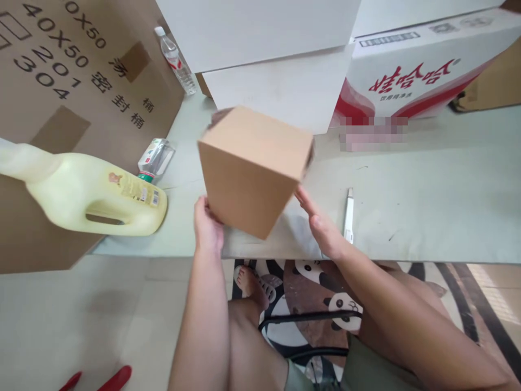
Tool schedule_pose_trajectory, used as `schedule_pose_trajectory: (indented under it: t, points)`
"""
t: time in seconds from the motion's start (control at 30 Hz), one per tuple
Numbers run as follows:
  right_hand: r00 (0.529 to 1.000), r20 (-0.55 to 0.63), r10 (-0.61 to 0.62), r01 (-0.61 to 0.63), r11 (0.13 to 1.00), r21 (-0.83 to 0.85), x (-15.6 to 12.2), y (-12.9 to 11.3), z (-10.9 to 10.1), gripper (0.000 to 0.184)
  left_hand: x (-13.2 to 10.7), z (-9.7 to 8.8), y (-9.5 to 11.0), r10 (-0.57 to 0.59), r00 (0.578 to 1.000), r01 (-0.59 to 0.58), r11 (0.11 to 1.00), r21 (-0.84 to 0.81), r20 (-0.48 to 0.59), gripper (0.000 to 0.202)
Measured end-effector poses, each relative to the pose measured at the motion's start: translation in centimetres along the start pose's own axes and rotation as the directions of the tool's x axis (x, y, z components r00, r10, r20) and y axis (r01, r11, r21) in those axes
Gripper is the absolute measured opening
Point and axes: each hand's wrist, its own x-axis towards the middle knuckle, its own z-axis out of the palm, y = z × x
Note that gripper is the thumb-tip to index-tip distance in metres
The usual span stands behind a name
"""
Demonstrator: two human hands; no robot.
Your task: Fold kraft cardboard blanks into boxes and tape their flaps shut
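Observation:
A small brown cardboard box [250,168] is tilted between my two hands, over the front part of the table. My left hand [209,225] grips its lower left corner, with the fingers partly hidden behind the box. Against the lower right edge rests my right hand [321,225], its fingers stretched out and their tips passing under the box. Flaps show at the box's left and right ends. To the right of my right hand, a white utility knife [349,216] lies on the table.
On the left stand a big printed carton [109,38], a pale yellow jug [97,195], a clear bottle on its side [154,157] and a water bottle [176,61]. White cartons [277,87] and a red-and-white carton [415,76] line the back of the table [427,206].

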Motion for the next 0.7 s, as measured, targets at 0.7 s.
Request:
schedule_pose_trajectory:
  t: [0.7]
  points:
    - [0.981, 0.045, -0.186, 0.188, 0.982, -0.034, 0.9, -2.5, -0.7, 0.039, -3.0, 3.8, 1.3, 0.696, 0.669, -0.737, 0.574, 0.357, 0.262, 0.046]
